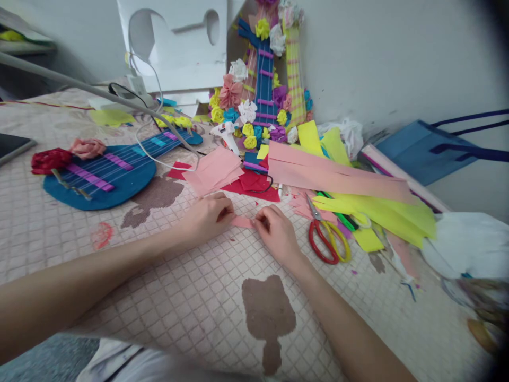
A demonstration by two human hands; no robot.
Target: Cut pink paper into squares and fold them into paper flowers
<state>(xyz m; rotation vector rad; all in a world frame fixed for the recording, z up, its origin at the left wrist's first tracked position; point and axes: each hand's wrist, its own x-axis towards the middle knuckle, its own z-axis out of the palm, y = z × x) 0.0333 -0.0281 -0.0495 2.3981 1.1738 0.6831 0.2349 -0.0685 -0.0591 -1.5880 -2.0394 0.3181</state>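
Observation:
A short strip of pink crepe paper [242, 222] stretches between my two hands, just above the quilted cloth. My left hand [209, 217] pinches its left end with curled fingers. The right end is pinched by my right hand [276, 231]. Just beyond my left hand lies a stack of pink paper pieces [214, 168], partly over red paper [248, 183]. Scissors [328, 236] with one red and one yellow handle rest to the right of my right hand, their blades pointing away from me.
At left lies a blue toy guitar [131, 170] with paper flowers. A white cable [159, 159] loops over it. Decorated guitars [265, 79] stand at the back by a white cut-out board [191, 63] and a glue gun [226, 133]. Long pink sheets [334, 175] and yellow paper [393, 212] lie right.

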